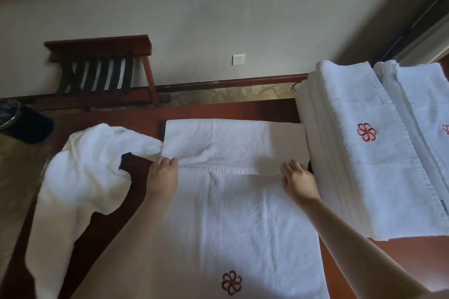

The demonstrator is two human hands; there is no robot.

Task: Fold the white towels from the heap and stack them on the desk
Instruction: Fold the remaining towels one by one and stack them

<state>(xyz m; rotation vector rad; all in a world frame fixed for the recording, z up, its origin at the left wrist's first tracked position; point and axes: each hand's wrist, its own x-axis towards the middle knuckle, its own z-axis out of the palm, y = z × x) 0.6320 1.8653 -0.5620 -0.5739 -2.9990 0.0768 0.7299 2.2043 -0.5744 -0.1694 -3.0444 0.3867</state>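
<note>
The towel point(238, 213) lies flat on the desk point(230, 109), its far part folded back toward the person. The left hand point(164, 173) and right hand point(299, 181) each pinch an end of that folded edge. The heap point(80, 177) sags at the left against the towel, and folded stacks point(359, 148) stand just right.

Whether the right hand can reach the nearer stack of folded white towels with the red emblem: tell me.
Probably yes: the right hand lies beside the stack of folded white towels, nothing between, but it grips the fold of the spread white towel.
</note>
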